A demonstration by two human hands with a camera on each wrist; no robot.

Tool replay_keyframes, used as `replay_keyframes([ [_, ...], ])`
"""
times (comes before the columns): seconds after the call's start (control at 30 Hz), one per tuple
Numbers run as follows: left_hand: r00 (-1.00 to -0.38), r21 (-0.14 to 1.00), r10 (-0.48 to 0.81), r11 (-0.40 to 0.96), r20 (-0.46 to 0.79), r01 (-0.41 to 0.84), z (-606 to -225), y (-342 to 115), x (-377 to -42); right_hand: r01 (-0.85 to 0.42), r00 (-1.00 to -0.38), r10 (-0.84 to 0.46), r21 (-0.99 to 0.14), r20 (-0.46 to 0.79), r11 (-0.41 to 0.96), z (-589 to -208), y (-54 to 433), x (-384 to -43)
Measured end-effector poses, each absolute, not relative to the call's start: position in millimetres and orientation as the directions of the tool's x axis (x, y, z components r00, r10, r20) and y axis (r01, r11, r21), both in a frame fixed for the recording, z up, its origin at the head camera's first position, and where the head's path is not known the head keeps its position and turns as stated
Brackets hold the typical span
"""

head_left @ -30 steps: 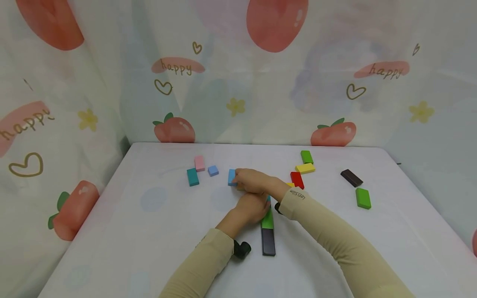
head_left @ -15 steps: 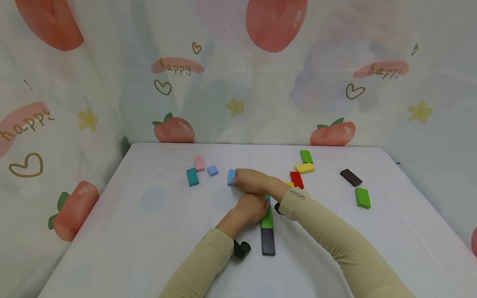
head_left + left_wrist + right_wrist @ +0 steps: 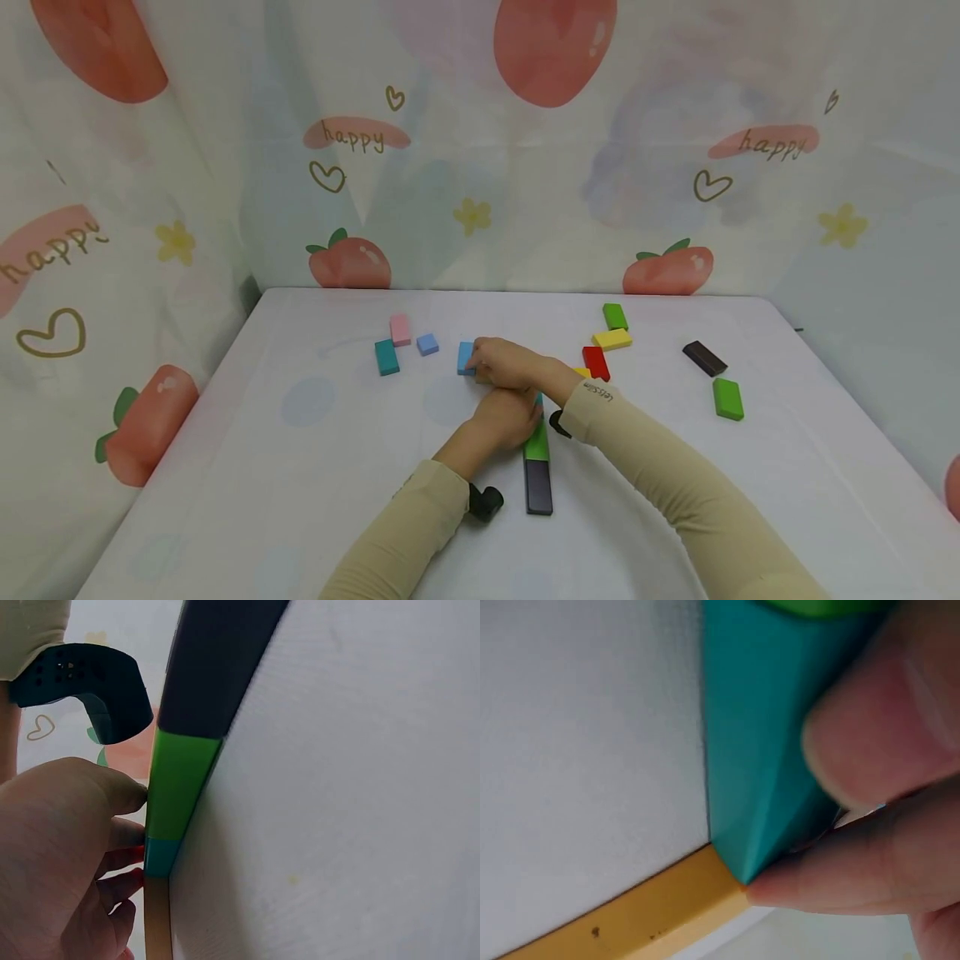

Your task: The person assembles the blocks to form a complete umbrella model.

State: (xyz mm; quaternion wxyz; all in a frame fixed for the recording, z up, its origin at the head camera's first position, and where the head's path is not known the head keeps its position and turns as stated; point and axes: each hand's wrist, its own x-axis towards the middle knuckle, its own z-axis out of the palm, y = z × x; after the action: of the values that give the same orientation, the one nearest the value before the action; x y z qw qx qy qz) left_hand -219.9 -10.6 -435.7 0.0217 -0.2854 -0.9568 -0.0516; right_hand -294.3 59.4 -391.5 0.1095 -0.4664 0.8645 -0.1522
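In the head view my left hand (image 3: 508,415) is beside a row of blocks, its fingertips against the left side. The row has a black block (image 3: 538,487), a green block (image 3: 180,784), a teal block (image 3: 161,857) and an ochre block (image 3: 158,919). In the right wrist view large fingers touch the teal block, one tip at its corner with the ochre block. My right hand (image 3: 508,363) reaches across above the left, a fingertip touching a light blue block (image 3: 465,358); its thumb and the rest of its grip are hidden. A bit of tan shows beneath it.
Pink (image 3: 401,330), teal (image 3: 387,357) and small blue (image 3: 427,344) blocks lie at the back left. Green (image 3: 615,316), yellow (image 3: 612,338) and red (image 3: 596,363) blocks lie right of centre. Further right are a dark block (image 3: 705,358) and a green one (image 3: 728,398).
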Motion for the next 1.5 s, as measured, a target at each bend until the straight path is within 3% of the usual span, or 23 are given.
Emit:
replay_keyframes([
  [0.5, -0.842, 0.104, 0.533, 0.835, 0.084, 0.540, -436, -7, -224, -0.730, -0.588, -0.809, -0.426, -0.009, 0.535, -395, 67, -299],
  [0.7, -0.820, 0.047, 0.561, 0.822, 0.108, 0.568, -431, -4, -229, -0.679, -0.650, -0.760, -0.453, 0.006, 0.578, -388, 78, -307],
  [1.07, -0.845, 0.021, 0.534, 0.845, 0.022, 0.534, -431, -1, -230, -0.602, -0.743, -0.669, -0.474, 0.036, 0.643, -383, 118, -321],
  [1.5, -0.896, 0.225, 0.443, 0.869, 0.041, 0.440, -432, -22, -234, -0.422, -0.861, -0.508, -0.511, -0.032, 0.749, -388, 155, -331],
])
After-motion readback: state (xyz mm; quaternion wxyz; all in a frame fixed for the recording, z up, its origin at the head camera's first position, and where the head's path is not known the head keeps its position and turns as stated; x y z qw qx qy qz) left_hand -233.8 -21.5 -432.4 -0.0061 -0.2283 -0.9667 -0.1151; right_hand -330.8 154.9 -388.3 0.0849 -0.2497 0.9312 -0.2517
